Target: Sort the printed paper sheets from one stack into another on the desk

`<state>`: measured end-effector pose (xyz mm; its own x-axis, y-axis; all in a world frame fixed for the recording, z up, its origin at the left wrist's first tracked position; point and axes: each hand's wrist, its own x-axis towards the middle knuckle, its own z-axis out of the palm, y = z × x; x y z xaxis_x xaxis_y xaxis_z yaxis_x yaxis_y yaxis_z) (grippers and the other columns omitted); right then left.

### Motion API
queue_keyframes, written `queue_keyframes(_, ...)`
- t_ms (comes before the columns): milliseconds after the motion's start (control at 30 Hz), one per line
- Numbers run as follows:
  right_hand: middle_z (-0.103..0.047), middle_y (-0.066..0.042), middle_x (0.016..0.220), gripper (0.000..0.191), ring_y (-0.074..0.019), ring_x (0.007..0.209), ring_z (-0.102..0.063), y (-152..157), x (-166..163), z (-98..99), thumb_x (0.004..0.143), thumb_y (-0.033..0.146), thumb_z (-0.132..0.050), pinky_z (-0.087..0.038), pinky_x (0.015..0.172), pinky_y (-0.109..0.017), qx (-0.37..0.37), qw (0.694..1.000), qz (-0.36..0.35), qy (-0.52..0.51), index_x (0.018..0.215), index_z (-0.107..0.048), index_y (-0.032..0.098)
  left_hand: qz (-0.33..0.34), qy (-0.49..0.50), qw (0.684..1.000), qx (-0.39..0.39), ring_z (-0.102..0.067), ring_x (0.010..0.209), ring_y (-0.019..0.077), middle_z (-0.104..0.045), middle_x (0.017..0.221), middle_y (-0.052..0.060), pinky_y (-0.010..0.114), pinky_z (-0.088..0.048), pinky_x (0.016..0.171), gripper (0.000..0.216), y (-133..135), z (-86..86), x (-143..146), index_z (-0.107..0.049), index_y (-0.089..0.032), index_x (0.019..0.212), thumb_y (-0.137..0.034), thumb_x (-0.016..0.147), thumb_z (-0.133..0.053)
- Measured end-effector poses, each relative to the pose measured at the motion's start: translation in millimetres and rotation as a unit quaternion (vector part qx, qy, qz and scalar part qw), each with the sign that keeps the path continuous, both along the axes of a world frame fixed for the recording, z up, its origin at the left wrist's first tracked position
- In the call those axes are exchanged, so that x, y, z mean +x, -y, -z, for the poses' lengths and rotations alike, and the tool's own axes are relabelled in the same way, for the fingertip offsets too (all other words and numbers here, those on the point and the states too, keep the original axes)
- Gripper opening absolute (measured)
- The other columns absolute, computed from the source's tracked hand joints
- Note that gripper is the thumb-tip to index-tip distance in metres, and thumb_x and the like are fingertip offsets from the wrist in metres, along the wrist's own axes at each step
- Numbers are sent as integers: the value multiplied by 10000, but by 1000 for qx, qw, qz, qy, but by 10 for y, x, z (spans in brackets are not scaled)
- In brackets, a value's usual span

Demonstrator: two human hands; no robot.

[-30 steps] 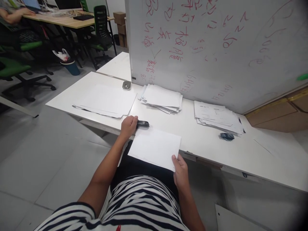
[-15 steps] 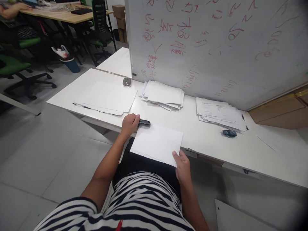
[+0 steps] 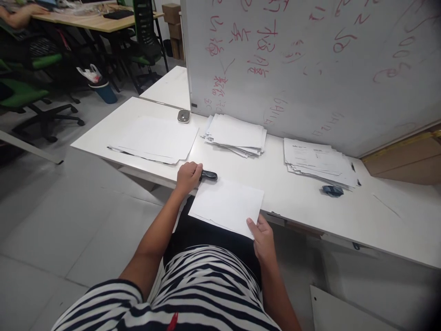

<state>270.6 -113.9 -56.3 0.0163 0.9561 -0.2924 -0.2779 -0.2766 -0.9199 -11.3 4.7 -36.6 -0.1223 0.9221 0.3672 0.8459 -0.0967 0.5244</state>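
Observation:
My left hand (image 3: 189, 176) is closed around a black stapler (image 3: 209, 175), whose exposed end lies at the far left corner of some white paper sheets (image 3: 227, 204). Between the thumb and fingers of my right hand (image 3: 262, 233) is the near right corner of those sheets. They overhang the front edge of the white table (image 3: 272, 184). Whether the stapler's jaws are pressed together cannot be seen. Left of it lies a wide spread of white paper (image 3: 156, 138), and behind stands a loose paper stack (image 3: 237, 133).
Another stack of printed papers (image 3: 317, 161) lies to the right, with a dark blue crumpled-looking item (image 3: 332, 191) before it. A small grey box (image 3: 183, 116) sits at the back left. The whiteboard (image 3: 292, 59) borders the table's rear; a cardboard box (image 3: 406, 161) stands right.
The view has shifted slightly. Both hands keep their grip on the stapler and sheets, with hardly any motion relative to the table.

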Motion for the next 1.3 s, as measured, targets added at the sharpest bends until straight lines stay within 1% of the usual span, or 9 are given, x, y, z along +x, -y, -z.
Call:
queue_keyframes(167, -693, -80, 1148, 505, -247, 994, -658, -5, -4, 18, 756, 356, -734, -510, 885, -402, -1, 1000, -2, -4, 1220, -602, 207, 2, 6, 1000, 2, -461, 679, 164, -500, 634, 19, 320, -318, 659, 421, 8, -14, 3, -465, -216, 618, -395, 963, -302)
queue_keyframes(467, -692, -79, 1149, 499, -248, 975, -662, -7, -20, 30, 765, 356, -725, -514, 867, -407, -12, 1000, -12, -9, 1226, -594, 216, 8, 2, 1000, -4, -480, 709, 168, -532, 657, 23, 319, -334, 681, 416, 15, -15, -5, -510, -219, 637, -391, 960, -312)
queue_keyframes(633, -698, -81, 1130, 444, -248, 969, -663, -21, -51, 17, 763, 371, -719, -504, 887, -417, 2, 1000, 8, 3, 1165, -625, 207, 14, 15, 1000, -3, -487, 709, 160, -561, 667, 10, 314, -351, 699, 359, 15, -19, 6, -526, -218, 633, -404, 919, -418)
queue_keyframes(800, -721, -80, 1064, 417, -237, 912, -677, -23, -61, 0, 734, 368, -743, -511, 864, -409, -3, 1000, 25, 16, 1102, -649, 196, -1, 96, 995, -22, -531, 778, 159, -613, 735, 2, 303, -404, 745, 245, 51, -122, 41, -580, -222, 704, -398, 863, -522)
queue_keyframes(900, -718, -84, 1071, 435, -229, 909, -677, -3, -59, -7, 742, 358, -737, -509, 858, -399, 1, 999, 33, 32, 1131, -638, 190, 29, 111, 992, -45, -559, 903, 167, -657, 898, 13, 308, -418, 829, 186, 58, -219, 37, -610, -223, 827, -396, 848, -544)
queue_keyframes(1000, -706, -94, 1103, 463, -229, 935, -672, 4, -56, -4, 756, 362, -722, -499, 874, -399, 3, 998, 25, 52, 1172, -622, 185, 53, 91, 990, -89, -559, 941, 179, -664, 950, 17, 321, -413, 834, 184, 23, -294, 22, -612, -225, 846, -391, 853, -533)
queue_keyframes(1100, -700, -101, 1119, 469, -228, 945, -670, -16, -62, 10, 750, 365, -724, -491, 888, -397, 1, 997, 16, 71, 1168, -625, 176, 57, 46, 988, -134, -565, 895, 187, -668, 887, 19, 345, -400, 830, 186, -45, -317, 20, -612, -213, 789, -342, 862, -499)
queue_keyframes(1200, -703, -97, 1114, 475, -233, 951, -667, -44, -83, 14, 740, 376, -728, -487, 897, -402, 1, 996, 19, 83, 1158, -630, 174, 54, -3, 988, -146, -570, 890, 210, -665, 835, 29, 373, -393, 844, 191, -94, -308, 23, -621, -200, 785, -310, 855, -482)
queue_keyframes(1300, -703, -91, 1116, 497, -242, 978, -660, -54, -103, -12, 731, 396, -730, -481, 915, -407, 3, 997, 24, 79, 1169, -629, 183, 63, -11, 988, -144, -592, 900, 221, -669, 859, 35, 374, -412, 845, 167, -75, -307, 5, -627, -202, 845, -300, 839, -492)
